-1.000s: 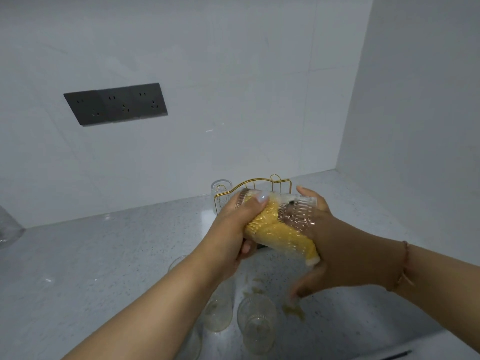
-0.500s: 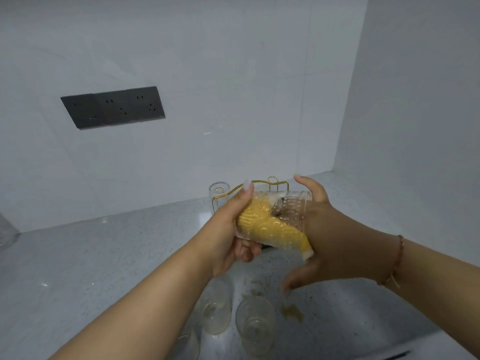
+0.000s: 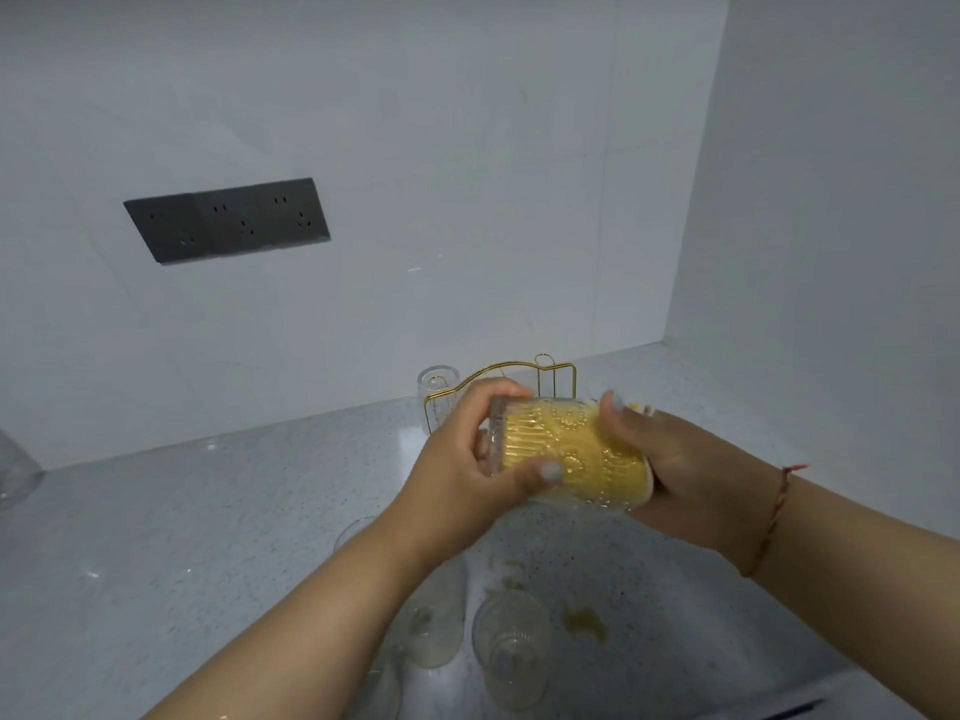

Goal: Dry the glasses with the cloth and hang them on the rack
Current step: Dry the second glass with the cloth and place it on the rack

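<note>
Glass sideways at frame centre, yellow cloth stuffed inside; left hand grasps its base, right hand its mouth end. Gold rack just behind, one glass on rack. More glasses below on the table; open room left.

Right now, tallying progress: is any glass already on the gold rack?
Yes, one clear glass sits upside down on the gold rack's left end.

A speckled grey counter bears upright glasses, a gold rack and yellowish smears.
</note>
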A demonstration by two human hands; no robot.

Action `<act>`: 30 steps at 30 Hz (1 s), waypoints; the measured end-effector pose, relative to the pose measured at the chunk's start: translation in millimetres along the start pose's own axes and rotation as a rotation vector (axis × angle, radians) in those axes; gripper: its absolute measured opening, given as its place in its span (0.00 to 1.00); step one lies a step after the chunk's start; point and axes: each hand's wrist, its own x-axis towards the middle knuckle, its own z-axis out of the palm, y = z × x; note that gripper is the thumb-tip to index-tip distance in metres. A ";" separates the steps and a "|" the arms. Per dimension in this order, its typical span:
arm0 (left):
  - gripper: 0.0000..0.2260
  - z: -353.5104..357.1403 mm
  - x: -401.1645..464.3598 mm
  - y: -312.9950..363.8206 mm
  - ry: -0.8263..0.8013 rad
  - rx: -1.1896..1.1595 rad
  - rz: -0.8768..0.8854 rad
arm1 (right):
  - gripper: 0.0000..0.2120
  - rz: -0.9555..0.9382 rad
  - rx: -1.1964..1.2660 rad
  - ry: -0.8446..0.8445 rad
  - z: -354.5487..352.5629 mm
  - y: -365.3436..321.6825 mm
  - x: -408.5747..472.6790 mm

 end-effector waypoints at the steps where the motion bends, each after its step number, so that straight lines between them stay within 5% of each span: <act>1: 0.39 -3.1 0.1 1.2 -0.012 0.222 0.013 | 0.37 -0.009 -0.049 0.057 -4.8 4.1 -0.2; 4: 0.52 0.3 0.7 3.6 -0.039 0.888 0.202 | 0.36 0.038 -0.210 0.193 -11.5 15.6 3.2; 6: 0.49 10.1 0.4 -5.6 -0.045 1.092 0.319 | 0.42 0.032 -0.317 0.235 -7.1 19.6 5.2; 9: 0.36 11.5 2.9 -16.8 -0.018 1.074 0.292 | 0.54 0.034 -0.474 0.287 -2.3 18.6 3.2; 12: 0.35 5.7 3.0 -17.7 0.026 1.034 0.257 | 0.56 -0.011 -0.498 0.320 -4.5 12.3 -1.1; 18: 0.37 -4.1 -2.5 -20.4 0.109 1.027 0.264 | 0.39 0.008 -0.249 0.139 -10.9 -8.9 -15.1; 21: 0.37 -1.5 -3.9 -18.7 0.143 1.024 0.272 | 0.39 -0.075 -0.210 0.241 -15.6 -7.2 -9.3; 25: 0.36 4.9 -2.7 -20.4 0.208 1.080 0.279 | 0.44 -0.078 -0.512 0.353 5.9 4.3 0.1; 30: 0.33 17.3 -3.0 -10.0 0.245 1.066 0.154 | 0.29 -0.334 -0.690 0.611 26.8 14.7 10.7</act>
